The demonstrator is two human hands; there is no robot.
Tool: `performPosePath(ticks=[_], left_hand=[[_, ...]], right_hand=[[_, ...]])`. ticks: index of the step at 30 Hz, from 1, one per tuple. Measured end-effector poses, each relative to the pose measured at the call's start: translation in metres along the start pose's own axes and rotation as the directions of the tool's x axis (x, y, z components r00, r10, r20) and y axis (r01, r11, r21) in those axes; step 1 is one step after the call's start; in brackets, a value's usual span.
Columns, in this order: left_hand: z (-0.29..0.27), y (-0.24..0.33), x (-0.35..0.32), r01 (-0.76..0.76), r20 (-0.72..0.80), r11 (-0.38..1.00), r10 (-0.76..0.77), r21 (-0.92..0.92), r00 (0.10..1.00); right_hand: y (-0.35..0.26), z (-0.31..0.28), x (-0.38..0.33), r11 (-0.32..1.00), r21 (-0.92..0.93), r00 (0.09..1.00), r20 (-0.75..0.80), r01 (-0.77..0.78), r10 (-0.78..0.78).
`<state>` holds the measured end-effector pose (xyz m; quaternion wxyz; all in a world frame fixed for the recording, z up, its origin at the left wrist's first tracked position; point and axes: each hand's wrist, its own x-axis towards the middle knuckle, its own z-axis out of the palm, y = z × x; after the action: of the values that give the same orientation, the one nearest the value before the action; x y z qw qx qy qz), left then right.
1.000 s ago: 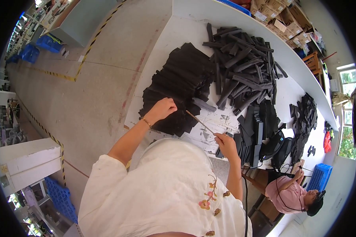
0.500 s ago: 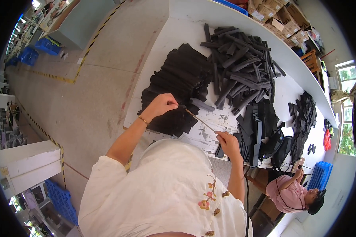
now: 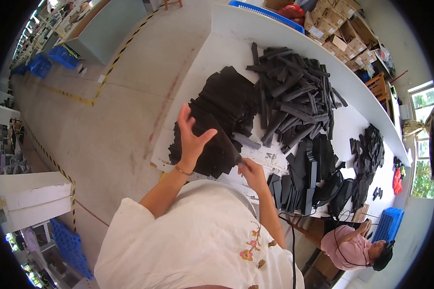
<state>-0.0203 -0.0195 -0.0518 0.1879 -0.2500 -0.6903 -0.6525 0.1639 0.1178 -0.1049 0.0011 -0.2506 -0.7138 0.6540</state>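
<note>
My right hand (image 3: pixel 253 174) pinches the near end of a flat black fabric strip (image 3: pixel 224 143), which slants up and left over a spread of black fabric pieces (image 3: pixel 223 91). My left hand (image 3: pixel 193 138) hovers over the left side of that spread, thumb and fingers apart, holding nothing. Just right of the strip lies a single grey-black rolled piece (image 3: pixel 246 140). Farther back on the white table (image 3: pixel 197 60), a big heap of similar dark rolls (image 3: pixel 299 91) rises.
To the right are black flat strips (image 3: pixel 294 192), two black pouch-like items (image 3: pixel 329 189) and another dark heap (image 3: pixel 367 154). A co-worker in a pink top (image 3: pixel 345 243) is at the far right. A raised white panel (image 3: pixel 275 31) edges the table's back; cardboard boxes (image 3: pixel 342 29) stand beyond.
Earlier both hands held the strip, seen edge-on, between them. My left hand has let go and opened; my right hand has moved left with the strip, whose flat face now shows.
</note>
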Motion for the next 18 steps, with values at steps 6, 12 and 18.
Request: performPosePath(ticks=[6, 12, 18], left_hand=[[0.017, -0.029, -0.055, 0.783, 0.729, -0.233, -0.580, -0.577, 0.364], [0.020, -0.017, -0.043, 0.744, 0.630, -0.262, -0.731, -0.614, 0.263], [0.021, -0.039, -0.026, 0.752, 0.429, -0.058, -0.849, -0.656, 0.308]], right_hand=[[-0.008, 0.039, 0.018, 0.991, -0.041, 0.990, -0.051, 0.126, -0.128], [-0.018, 0.054, 0.011, 0.985, -0.154, 0.965, -0.236, 0.077, -0.113], [-0.006, 0.045, -0.021, 0.973, -0.226, 0.999, -0.032, -0.035, 0.028]])
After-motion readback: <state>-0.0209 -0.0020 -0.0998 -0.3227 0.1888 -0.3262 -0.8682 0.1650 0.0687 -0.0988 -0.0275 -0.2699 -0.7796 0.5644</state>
